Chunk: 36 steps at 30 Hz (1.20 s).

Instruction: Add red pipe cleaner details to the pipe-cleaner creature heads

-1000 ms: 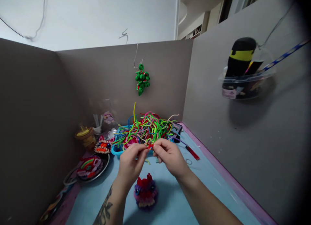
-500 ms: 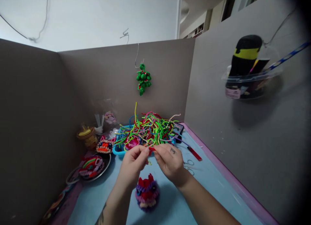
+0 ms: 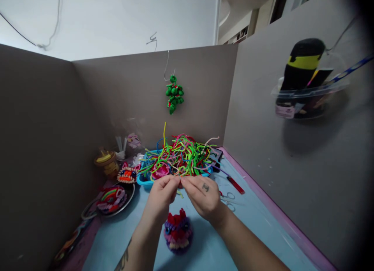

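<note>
My left hand (image 3: 161, 193) and my right hand (image 3: 205, 196) meet fingertip to fingertip above the blue mat, both closed in a pinch. Between them they hold a short red pipe cleaner (image 3: 181, 177), almost wholly covered by the fingers. Below, a round figure made of purple, red and pink pipe cleaners (image 3: 178, 235) stands on the mat between my forearms. Just beyond my fingers, a blue tray (image 3: 143, 181) is heaped with loose pipe cleaners (image 3: 189, 156) in many colours.
Scissors (image 3: 230, 201) and a red-handled tool (image 3: 235, 184) lie right of my right hand. On the left are a round dish (image 3: 130, 197) bearing a rainbow piece (image 3: 112, 199), an orange figure (image 3: 127, 174) and a brown pot (image 3: 108, 165). Grey panels (image 3: 201, 95) enclose the mat; a green ornament (image 3: 174, 93) hangs behind.
My fingertips have drawn closer together, covering more of the red pipe cleaner. The whole view has shifted slightly; the figure on the mat stays in place.
</note>
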Each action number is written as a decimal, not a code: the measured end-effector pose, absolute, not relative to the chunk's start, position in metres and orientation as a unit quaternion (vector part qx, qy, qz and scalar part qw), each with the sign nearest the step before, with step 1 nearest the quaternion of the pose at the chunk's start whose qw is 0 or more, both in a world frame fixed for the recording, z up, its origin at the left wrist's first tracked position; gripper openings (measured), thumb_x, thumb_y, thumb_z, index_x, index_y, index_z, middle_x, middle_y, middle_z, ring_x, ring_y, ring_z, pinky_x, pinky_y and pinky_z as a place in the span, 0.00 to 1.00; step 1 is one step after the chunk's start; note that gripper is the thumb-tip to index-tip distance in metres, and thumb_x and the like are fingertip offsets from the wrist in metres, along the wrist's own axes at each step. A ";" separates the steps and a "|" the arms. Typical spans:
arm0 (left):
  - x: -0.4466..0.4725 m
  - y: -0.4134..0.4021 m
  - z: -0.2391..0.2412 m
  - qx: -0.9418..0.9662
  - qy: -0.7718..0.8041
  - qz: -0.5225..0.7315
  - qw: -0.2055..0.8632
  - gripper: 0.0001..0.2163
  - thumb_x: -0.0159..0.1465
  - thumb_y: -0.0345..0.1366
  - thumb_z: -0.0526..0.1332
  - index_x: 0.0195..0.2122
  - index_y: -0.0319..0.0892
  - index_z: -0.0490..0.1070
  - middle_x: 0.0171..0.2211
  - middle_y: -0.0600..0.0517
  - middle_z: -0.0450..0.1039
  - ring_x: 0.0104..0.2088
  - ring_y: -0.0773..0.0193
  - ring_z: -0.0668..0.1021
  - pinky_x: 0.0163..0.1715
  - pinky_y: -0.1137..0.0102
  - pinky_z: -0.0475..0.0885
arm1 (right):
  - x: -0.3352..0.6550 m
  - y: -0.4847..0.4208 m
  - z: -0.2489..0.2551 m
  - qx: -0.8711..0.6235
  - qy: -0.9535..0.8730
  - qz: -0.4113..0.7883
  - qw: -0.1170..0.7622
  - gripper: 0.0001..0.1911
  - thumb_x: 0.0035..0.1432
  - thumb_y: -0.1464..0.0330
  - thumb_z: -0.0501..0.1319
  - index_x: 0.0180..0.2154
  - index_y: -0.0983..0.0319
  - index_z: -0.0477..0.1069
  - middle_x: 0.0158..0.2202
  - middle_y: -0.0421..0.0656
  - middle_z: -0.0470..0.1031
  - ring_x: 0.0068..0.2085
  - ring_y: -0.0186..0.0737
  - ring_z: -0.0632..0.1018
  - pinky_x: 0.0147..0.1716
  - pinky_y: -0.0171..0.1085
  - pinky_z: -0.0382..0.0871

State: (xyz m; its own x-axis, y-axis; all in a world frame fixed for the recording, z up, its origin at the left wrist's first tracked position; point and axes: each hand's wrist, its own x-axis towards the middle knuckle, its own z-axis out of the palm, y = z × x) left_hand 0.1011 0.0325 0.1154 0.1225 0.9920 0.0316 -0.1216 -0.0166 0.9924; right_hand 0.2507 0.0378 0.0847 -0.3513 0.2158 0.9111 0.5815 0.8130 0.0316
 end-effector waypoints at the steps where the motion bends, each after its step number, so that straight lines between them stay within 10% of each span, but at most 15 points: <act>1: 0.102 0.033 0.115 0.498 0.427 0.502 0.564 0.18 0.55 0.46 0.61 0.18 0.41 0.58 0.13 0.62 0.51 0.16 0.75 0.51 0.16 0.76 0.45 | 0.251 0.038 0.085 -0.250 -0.802 -0.186 0.510 0.21 0.59 0.77 0.54 0.55 0.65 0.64 0.40 0.52 0.78 0.38 0.43 0.77 0.34 0.40 0.70; 12: 0.104 0.036 0.109 0.502 0.405 0.517 0.563 0.10 0.55 0.37 0.57 0.19 0.41 0.58 0.14 0.61 0.51 0.16 0.74 0.52 0.16 0.76 0.47 | 0.247 0.044 0.081 -0.237 -0.801 -0.145 0.530 0.20 0.58 0.78 0.54 0.52 0.64 0.66 0.40 0.49 0.77 0.39 0.42 0.75 0.37 0.40 0.71; 19: 0.084 0.033 0.119 0.751 0.409 0.484 0.188 0.07 0.63 0.35 0.54 0.29 0.40 0.67 0.25 0.54 0.65 0.27 0.67 0.67 0.28 0.72 0.61 | 0.250 0.039 0.101 -0.291 -0.750 0.163 0.571 0.20 0.60 0.60 0.55 0.51 0.63 0.65 0.48 0.51 0.69 0.45 0.45 0.73 0.39 0.40 0.71; 24: 0.070 0.035 0.122 0.849 0.336 0.409 0.008 0.04 0.64 0.30 0.54 0.35 0.41 0.68 0.29 0.51 0.70 0.32 0.64 0.69 0.34 0.69 0.63 | 0.248 0.038 0.109 -0.308 -0.713 0.399 0.487 0.14 0.61 0.60 0.54 0.32 0.63 0.70 0.27 0.40 0.69 0.28 0.34 0.70 0.27 0.32 0.64; 36: 0.079 0.040 0.113 0.794 0.336 0.506 0.027 0.08 0.62 0.28 0.59 0.42 0.42 0.72 0.36 0.49 0.77 0.37 0.65 0.77 0.39 0.71 0.70 | 0.239 0.043 0.097 -0.343 -0.571 0.463 0.585 0.10 0.56 0.64 0.59 0.26 0.62 0.65 0.21 0.34 0.62 0.21 0.29 0.62 0.20 0.30 0.55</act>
State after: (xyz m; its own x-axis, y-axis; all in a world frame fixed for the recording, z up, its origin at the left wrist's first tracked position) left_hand 0.0790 0.0397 0.1126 0.2625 0.5611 0.7851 0.5054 -0.7730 0.3835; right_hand 0.2391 0.0425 0.0971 -0.0804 0.9333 0.3500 -0.1503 0.3358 -0.9299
